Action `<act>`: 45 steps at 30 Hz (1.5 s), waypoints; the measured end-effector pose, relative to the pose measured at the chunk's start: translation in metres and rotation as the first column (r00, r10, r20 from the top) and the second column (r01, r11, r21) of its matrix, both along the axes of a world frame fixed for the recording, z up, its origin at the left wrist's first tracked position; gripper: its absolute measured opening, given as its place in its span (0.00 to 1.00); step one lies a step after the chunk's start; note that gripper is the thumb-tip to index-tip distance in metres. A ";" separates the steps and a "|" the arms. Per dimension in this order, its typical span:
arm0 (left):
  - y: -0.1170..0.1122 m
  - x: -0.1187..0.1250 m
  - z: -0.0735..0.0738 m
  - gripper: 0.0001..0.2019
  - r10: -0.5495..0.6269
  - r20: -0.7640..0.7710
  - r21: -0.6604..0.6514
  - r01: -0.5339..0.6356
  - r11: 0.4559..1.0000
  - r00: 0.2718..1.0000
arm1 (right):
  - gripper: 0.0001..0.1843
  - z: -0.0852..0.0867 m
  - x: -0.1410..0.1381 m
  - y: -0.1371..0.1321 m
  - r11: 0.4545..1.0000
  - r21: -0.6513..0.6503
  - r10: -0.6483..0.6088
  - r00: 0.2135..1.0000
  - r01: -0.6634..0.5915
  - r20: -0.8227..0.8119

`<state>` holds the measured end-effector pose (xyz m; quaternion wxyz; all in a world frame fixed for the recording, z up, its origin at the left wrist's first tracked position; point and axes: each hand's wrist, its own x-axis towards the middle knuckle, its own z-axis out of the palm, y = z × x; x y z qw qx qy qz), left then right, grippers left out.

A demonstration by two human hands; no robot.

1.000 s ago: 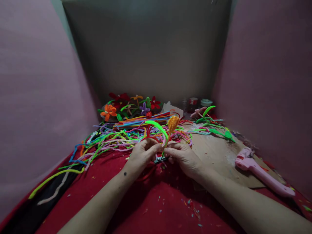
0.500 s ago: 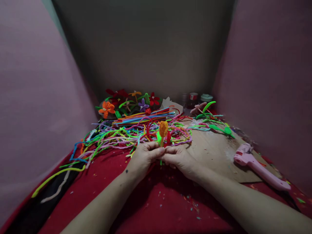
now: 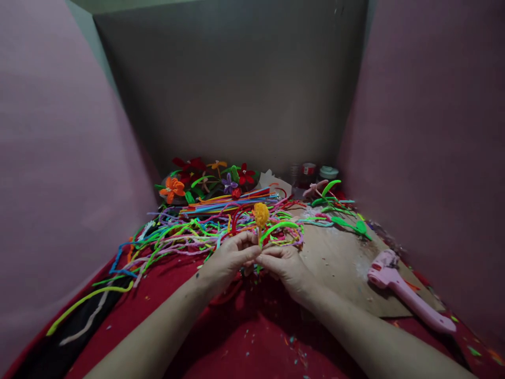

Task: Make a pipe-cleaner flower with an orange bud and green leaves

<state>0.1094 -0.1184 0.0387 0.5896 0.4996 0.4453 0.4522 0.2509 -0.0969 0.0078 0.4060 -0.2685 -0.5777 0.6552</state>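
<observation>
A pipe-cleaner flower (image 3: 261,215) with a rounded yellow head stands upright above my fingertips, and a bright green leaf (image 3: 281,226) arches off its stem to the right. Closed on the stem is my left hand (image 3: 234,256), thumb and fingers pinched together. My right hand (image 3: 284,266) pinches the same stem from the other side, its fingertips meeting those of the left. The lower stem is mostly hidden behind the fingers. Just behind both hands lies a tangle of coloured pipe cleaners (image 3: 189,231).
A pink glue gun (image 3: 410,295) lies at the right, partly on a brown board (image 3: 329,263). Finished pipe-cleaner flowers (image 3: 172,189) and a bundle of straight pipe cleaners (image 3: 232,200) are at the back. Two lidded jars (image 3: 328,173) stand back right. Scraps dot the red cloth (image 3: 221,347).
The flower has turned between my fingers, so its green leaf now arches out to the right. The camera view has shifted slightly. Both hands keep their pinch.
</observation>
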 end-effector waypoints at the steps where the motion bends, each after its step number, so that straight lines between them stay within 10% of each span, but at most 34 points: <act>1: 0.002 0.002 0.002 0.11 0.027 -0.025 0.013 -0.027 1.000 0.999 | 0.12 0.000 0.000 0.001 1.000 0.028 -0.009 1.000 0.009 0.005; 11: 0.012 0.002 0.023 0.11 0.052 -0.174 0.002 -0.052 0.999 0.983 | 0.12 0.015 0.012 0.014 0.986 0.132 0.090 0.991 -0.102 0.095; 19: 0.016 0.004 0.005 0.14 -0.165 0.065 -0.074 0.169 0.983 0.984 | 0.11 -0.001 0.023 0.015 0.979 0.007 0.202 0.975 -0.203 0.092; 28: 0.004 0.015 -0.010 0.10 0.056 0.096 -0.039 -0.052 0.998 0.994 | 0.09 0.001 0.019 0.011 0.999 -0.039 -0.005 0.993 0.010 0.116; 37: 0.004 0.013 -0.007 0.11 0.001 -0.004 -0.072 -0.002 0.997 1.000 | 0.09 -0.007 0.022 0.013 0.983 -0.068 0.177 0.978 -0.170 0.109; 45: 0.004 0.020 -0.018 0.09 0.058 0.054 -0.027 -0.057 0.998 0.997 | 0.12 -0.004 0.021 0.011 0.996 -0.014 0.095 0.984 -0.094 0.148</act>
